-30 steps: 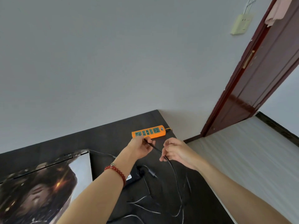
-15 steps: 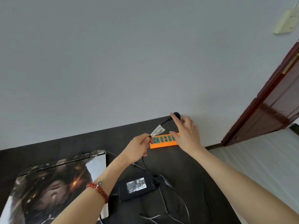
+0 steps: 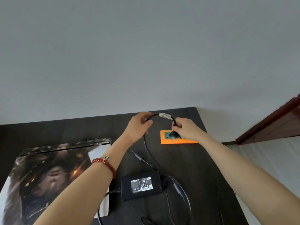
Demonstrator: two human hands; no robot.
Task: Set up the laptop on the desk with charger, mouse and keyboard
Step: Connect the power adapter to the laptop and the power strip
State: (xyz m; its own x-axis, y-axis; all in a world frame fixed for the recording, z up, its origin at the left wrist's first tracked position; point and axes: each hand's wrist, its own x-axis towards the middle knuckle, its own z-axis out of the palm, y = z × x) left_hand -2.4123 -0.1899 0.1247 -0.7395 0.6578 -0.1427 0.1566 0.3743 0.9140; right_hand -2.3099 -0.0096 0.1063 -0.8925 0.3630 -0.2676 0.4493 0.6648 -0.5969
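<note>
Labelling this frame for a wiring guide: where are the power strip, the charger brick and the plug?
power strip [image 3: 167, 139], head view, orange left end.
charger brick [image 3: 141, 185], head view, white label on top.
plug [image 3: 175, 134], head view, black body below the right hand's fingers.

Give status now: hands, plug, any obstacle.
Left hand holds cable. Right hand grips plug over power strip. Nothing blocks.

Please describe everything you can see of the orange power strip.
The orange power strip is a flat plastic bar lying on the dark desk near its far right corner. Its top face is grey-green with sockets. The right hand holds a black plug at a socket and hides much of the strip; whether the plug is seated cannot be told.
</note>
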